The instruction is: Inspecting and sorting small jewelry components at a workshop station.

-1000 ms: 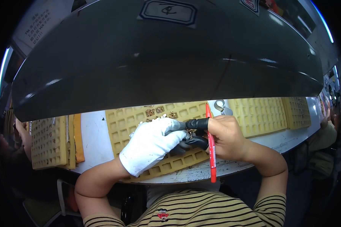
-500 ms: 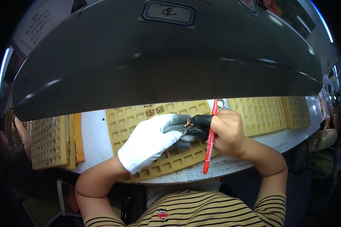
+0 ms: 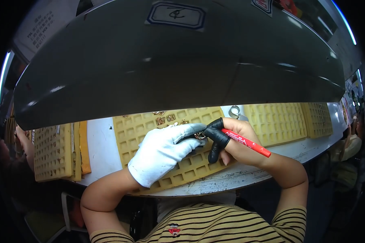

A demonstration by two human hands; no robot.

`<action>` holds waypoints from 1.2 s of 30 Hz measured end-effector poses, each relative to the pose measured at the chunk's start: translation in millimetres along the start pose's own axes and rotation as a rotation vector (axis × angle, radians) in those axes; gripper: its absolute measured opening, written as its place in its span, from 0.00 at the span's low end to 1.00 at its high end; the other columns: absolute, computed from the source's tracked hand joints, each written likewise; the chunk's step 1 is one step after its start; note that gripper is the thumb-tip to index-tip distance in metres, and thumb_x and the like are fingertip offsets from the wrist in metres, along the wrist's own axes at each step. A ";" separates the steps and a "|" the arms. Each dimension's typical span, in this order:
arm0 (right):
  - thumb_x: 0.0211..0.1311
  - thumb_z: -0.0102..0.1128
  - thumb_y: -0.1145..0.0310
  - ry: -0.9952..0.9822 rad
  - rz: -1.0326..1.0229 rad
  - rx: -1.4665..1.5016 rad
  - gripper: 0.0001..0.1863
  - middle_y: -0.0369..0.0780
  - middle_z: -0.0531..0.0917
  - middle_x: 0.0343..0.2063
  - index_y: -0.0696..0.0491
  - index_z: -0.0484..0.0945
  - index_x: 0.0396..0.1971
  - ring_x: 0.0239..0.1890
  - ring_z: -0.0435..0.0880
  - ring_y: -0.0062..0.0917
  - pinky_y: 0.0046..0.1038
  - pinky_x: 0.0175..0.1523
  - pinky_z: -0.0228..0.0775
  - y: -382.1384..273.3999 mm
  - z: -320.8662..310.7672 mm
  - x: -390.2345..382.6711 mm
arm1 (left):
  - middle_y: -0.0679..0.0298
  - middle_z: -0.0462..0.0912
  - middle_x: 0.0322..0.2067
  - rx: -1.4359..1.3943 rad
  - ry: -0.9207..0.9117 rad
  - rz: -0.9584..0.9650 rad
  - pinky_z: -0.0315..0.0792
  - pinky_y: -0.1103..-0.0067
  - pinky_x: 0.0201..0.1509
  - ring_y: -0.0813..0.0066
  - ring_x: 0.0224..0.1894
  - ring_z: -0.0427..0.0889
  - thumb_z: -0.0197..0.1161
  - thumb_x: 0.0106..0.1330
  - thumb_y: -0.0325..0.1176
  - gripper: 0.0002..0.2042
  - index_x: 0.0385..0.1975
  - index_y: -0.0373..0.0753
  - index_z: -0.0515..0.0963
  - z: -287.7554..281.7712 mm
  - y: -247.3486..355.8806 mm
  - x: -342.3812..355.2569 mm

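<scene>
My left hand (image 3: 158, 150), in a white glove with grey fingertips, is closed on a small copper-coloured metal piece (image 3: 200, 135), partly hidden between the fingers. Pressed close against it, my right hand (image 3: 221, 135) wears black finger cots and grips a red marker pen (image 3: 247, 143). The pen slants down to the right across the hand; its far end is covered by the fingers. Both hands are above a yellow foam tray (image 3: 190, 176) with square pockets. Several similar metal pieces (image 3: 161, 120) sit in pockets behind the left hand.
A dark lamp hood (image 3: 170, 73) spans the space above the hands. More pocketed trays stand at the right (image 3: 273, 125) and left (image 3: 49, 156). Behind the right hand lies a grey ring-shaped object (image 3: 234, 111). A ruler (image 3: 227, 184) runs along the table's front edge. People sit at both sides.
The red pen has swung from nearly upright to slanting down to the right as my right hand turned. The metal piece is now lower and more covered by the fingers.
</scene>
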State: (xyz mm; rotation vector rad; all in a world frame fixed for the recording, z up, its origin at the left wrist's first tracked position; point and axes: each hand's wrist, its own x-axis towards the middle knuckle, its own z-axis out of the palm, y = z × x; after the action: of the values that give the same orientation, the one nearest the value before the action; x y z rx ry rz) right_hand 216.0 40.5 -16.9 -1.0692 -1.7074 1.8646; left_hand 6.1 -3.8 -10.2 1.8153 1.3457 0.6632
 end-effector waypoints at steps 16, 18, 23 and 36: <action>0.51 0.52 0.85 0.028 -0.109 -0.099 0.18 0.35 0.81 0.19 0.58 0.76 0.43 0.18 0.76 0.12 0.18 0.22 0.67 7.6 -0.1 -2.5 | 0.56 0.84 0.37 -0.058 0.048 -0.092 0.76 0.77 0.40 0.69 0.34 0.84 0.61 0.65 0.39 0.21 0.56 0.40 0.74 4.5 -0.3 -0.5; 0.41 0.59 0.82 0.197 -0.664 -0.648 0.13 0.35 0.73 0.12 0.55 0.78 0.31 0.14 0.74 0.20 0.25 0.21 0.64 16.6 -2.3 4.7 | 0.57 0.84 0.38 -0.240 0.016 -0.113 0.76 0.77 0.41 0.71 0.35 0.84 0.62 0.64 0.41 0.23 0.57 0.38 0.74 2.5 -1.2 -0.7; 0.36 0.60 0.71 0.354 -1.201 -1.270 0.09 0.31 0.65 0.08 0.48 0.67 0.15 0.11 0.68 0.19 0.23 0.18 0.56 20.4 -7.9 5.4 | 0.60 0.82 0.40 -0.239 -0.110 -0.236 0.75 0.77 0.48 0.72 0.41 0.83 0.56 0.68 0.40 0.15 0.47 0.36 0.78 -5.9 5.2 1.9; 0.29 0.70 0.73 0.268 -0.989 -0.931 0.14 0.37 0.72 0.09 0.52 0.72 0.19 0.12 0.71 0.31 0.31 0.19 0.60 19.4 -8.5 5.7 | 0.57 0.84 0.36 -0.707 -0.115 -0.339 0.79 0.79 0.45 0.73 0.38 0.85 0.59 0.68 0.33 0.14 0.47 0.29 0.76 -6.9 4.6 2.5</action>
State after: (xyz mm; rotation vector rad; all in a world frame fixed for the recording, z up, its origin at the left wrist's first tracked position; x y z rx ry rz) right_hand 222.7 46.8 -36.8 -0.4698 -2.3253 0.2930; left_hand 4.1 -0.3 -2.5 1.0191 1.1121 0.7179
